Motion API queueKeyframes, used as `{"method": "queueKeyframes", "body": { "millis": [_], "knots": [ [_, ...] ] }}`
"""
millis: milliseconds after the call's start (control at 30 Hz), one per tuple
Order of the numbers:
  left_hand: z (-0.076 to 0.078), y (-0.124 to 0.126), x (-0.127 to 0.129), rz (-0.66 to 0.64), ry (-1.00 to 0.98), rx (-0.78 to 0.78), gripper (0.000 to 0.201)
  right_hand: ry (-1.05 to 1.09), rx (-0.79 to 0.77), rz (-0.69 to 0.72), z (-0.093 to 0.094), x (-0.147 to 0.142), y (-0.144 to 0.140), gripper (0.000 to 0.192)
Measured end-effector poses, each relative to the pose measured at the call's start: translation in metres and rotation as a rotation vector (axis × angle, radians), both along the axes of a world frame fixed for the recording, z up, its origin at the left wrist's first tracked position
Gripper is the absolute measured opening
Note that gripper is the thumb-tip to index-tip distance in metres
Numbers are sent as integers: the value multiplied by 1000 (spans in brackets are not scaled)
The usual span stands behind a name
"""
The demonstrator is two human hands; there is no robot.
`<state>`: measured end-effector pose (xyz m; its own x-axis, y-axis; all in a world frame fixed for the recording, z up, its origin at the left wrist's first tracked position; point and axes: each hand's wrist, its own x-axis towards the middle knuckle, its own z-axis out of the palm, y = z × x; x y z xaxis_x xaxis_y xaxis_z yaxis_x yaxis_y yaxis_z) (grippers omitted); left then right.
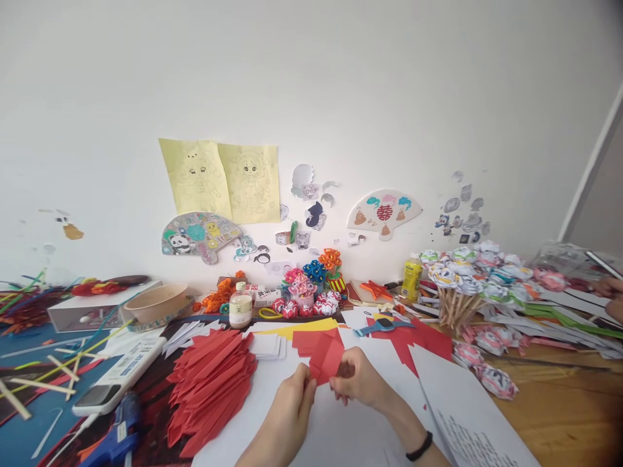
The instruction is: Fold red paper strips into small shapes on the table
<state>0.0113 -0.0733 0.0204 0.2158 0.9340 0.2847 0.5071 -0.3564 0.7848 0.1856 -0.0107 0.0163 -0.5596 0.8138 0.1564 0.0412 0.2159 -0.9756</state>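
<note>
A small square of red paper (327, 358) is held up between my two hands, over the white sheets on the table. My left hand (294, 397) pinches its lower left corner between thumb and fingers. On the other side, my right hand (359, 376) grips the right edge with its fingertips. Just behind lie more flat red paper pieces (304, 342). Left of my hands rises a big pile of folded red paper strips (214, 383).
A blue glue gun (119, 431) and a white power strip (124, 376) lie at the left. A glue bottle (240, 306), a blue watch (384, 326) and paper flowers on sticks (455, 292) stand or lie farther back. Another person's hand (614, 298) shows at the right edge.
</note>
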Motion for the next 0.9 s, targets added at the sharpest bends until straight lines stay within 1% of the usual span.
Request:
{"method": "queueKeyframes", "body": {
  "millis": [67,133,200,267,367,433,567,667,800,900],
  "knots": [
    [0,2,-4,33,13,10,28,16,-7,-59,-2,6,6,10],
    [0,4,-8,74,22,27,28,80,6,-121,-3,11,11,16],
    [1,6,-12,90,17,40,28,145,12,-152,-3,12,14,21],
    [2,6,-13,77,5,38,28,170,-9,-117,-1,10,12,25],
    [3,5,-12,55,-15,29,29,152,-52,19,2,3,6,33],
    [3,5,-11,40,-31,25,29,137,-63,75,1,-1,3,37],
    [2,6,-10,5,-82,-13,31,115,-71,63,-4,-5,0,40],
    [-1,9,-10,33,-120,-36,32,101,-72,82,-6,-7,0,42],
    [-7,12,-12,67,-138,-30,34,92,-92,158,-3,-8,-3,44],
    [-7,15,-17,80,-120,-34,34,152,-94,136,2,-5,-3,50]
  ]
}}
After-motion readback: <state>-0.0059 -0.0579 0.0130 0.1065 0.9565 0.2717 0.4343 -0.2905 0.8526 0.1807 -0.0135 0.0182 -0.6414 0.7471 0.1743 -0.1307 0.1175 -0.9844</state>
